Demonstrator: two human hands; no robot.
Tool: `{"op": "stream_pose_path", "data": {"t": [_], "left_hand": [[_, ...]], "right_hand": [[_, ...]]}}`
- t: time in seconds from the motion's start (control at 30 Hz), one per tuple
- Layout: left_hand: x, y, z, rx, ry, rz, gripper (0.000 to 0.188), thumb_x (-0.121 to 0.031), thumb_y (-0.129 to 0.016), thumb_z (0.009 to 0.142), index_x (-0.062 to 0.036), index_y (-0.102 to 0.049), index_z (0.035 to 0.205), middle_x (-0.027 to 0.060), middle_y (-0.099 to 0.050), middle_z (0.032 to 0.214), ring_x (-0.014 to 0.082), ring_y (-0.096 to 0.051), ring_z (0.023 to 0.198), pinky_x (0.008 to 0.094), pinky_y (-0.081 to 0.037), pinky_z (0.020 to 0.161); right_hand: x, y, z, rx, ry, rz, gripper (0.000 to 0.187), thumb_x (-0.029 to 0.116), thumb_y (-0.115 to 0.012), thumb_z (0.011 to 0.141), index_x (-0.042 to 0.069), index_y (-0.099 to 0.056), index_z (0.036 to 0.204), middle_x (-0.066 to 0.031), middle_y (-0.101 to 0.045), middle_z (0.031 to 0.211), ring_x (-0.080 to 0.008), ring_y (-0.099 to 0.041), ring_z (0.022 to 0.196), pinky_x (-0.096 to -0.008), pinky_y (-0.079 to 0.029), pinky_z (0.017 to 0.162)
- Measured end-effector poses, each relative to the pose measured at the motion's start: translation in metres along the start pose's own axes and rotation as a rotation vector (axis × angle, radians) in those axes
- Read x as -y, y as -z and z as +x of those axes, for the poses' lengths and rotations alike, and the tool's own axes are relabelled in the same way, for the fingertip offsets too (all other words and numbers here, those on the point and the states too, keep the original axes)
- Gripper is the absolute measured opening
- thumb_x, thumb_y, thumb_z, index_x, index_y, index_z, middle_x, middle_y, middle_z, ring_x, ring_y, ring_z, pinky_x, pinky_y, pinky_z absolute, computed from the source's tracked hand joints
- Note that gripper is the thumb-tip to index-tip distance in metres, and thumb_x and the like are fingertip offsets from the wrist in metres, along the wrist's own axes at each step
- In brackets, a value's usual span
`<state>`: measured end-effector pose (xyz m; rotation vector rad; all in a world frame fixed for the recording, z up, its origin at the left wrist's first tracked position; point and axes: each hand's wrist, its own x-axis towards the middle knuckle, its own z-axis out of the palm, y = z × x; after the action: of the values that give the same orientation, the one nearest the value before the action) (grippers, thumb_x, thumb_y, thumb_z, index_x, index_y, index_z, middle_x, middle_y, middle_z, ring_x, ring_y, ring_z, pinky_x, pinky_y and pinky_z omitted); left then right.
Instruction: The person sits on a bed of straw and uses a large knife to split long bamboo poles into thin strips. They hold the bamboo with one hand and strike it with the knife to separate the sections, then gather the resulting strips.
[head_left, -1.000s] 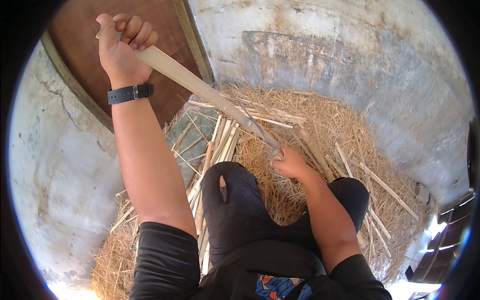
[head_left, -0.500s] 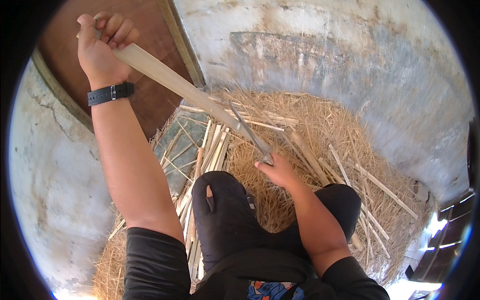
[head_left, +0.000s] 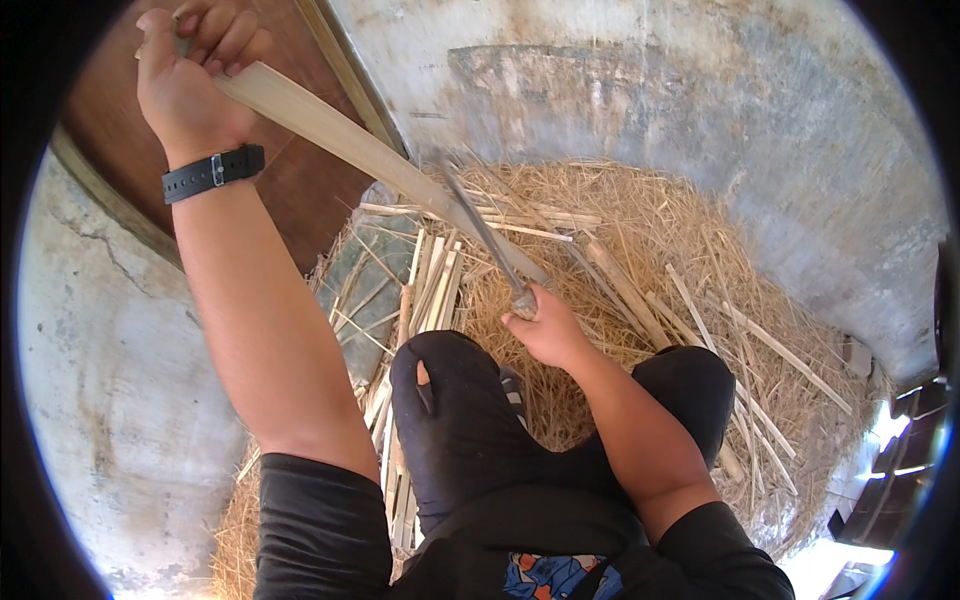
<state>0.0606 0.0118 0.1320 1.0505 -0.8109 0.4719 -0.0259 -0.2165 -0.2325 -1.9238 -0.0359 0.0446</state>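
Note:
My left hand (head_left: pixel 190 95), raised at the upper left, is closed around one end of a long, pale bamboo strip (head_left: pixel 345 145). The strip slopes down to the right, over the straw, and its far end lies beside my other hand. My right hand (head_left: pixel 550 328), in front of my knees, grips the handle of a long-bladed knife (head_left: pixel 482 228). Its blade points up and to the left, crossing the strip near the lower end. Whether the edge touches the strip or stands a little off it, I cannot tell.
Straw shavings (head_left: pixel 640 200) cover the ground. Split bamboo sticks (head_left: pixel 432 285) lie in a bundle by my left knee, and a thicker bamboo piece (head_left: pixel 625 290) lies to the right. A stained wall (head_left: pixel 650 90) rises beyond, next to a brown door panel (head_left: pixel 300 190).
The knife blade has swung more upright and its tip has moved left and up along the strip. My left hand is slightly further up and left, still gripping the strip.

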Motion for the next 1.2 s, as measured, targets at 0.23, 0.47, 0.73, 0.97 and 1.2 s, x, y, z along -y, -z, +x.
{"op": "stream_pose_path", "data": {"t": [0.23, 0.47, 0.73, 0.97, 1.2], "left_hand": [[0.009, -0.009, -0.008, 0.031, -0.024, 0.006, 0.032, -0.035, -0.055, 0.101, -0.0100, -0.045, 0.083, -0.0031, -0.029, 0.069, 0.0098, -0.028, 0.059, 0.0257, -0.028, 0.056], [-0.008, 0.006, -0.006, 0.007, -0.023, 0.045, 0.037, -0.039, -0.053, 0.103, -0.0095, -0.044, 0.082, -0.0022, -0.028, 0.068, 0.0104, -0.026, 0.058, 0.0260, -0.027, 0.055], [-0.012, 0.006, -0.013, 0.007, -0.004, 0.005, 0.036, -0.038, -0.053, 0.102, -0.0099, -0.045, 0.082, -0.0023, -0.029, 0.068, 0.0103, -0.028, 0.059, 0.0257, -0.028, 0.056], [-0.006, 0.018, -0.006, 0.191, 0.088, -0.122, 0.034, -0.038, -0.053, 0.101, -0.0100, -0.045, 0.085, -0.0025, -0.030, 0.068, 0.0102, -0.029, 0.059, 0.0251, -0.029, 0.057], [-0.018, 0.041, -0.003, 0.228, 0.119, -0.163, 0.035, -0.039, -0.051, 0.103, -0.0097, -0.044, 0.085, -0.0021, -0.029, 0.069, 0.0105, -0.027, 0.060, 0.0255, -0.028, 0.057]], "right_hand": [[-0.033, -0.004, 0.007, -0.009, -0.104, -0.054, 0.031, 0.020, -0.071, 0.084, -0.002, -0.061, 0.104, -0.0199, -0.067, 0.088, -0.0348, -0.067, 0.083, -0.0432, -0.051, 0.075], [-0.015, -0.006, 0.007, 0.022, -0.022, 0.002, 0.033, 0.020, -0.070, 0.082, -0.001, -0.062, 0.107, -0.0219, -0.069, 0.092, -0.0388, -0.067, 0.087, -0.0438, -0.052, 0.077], [0.001, -0.005, 0.006, 0.013, 0.077, -0.097, 0.036, 0.020, -0.070, 0.083, -0.001, -0.062, 0.111, -0.0221, -0.068, 0.091, -0.0371, -0.067, 0.085, -0.0436, -0.052, 0.078], [-0.073, -0.009, 0.025, 0.012, -0.225, -0.059, 0.034, 0.019, -0.070, 0.081, -0.001, -0.063, 0.109, -0.0225, -0.069, 0.094, -0.0395, -0.068, 0.090, -0.0437, -0.052, 0.080], [0.000, -0.005, 0.006, 0.057, 0.037, -0.070, 0.036, 0.018, -0.071, 0.081, -0.001, -0.063, 0.110, -0.0226, -0.069, 0.094, -0.0349, -0.069, 0.089, -0.0425, -0.053, 0.079]]}}
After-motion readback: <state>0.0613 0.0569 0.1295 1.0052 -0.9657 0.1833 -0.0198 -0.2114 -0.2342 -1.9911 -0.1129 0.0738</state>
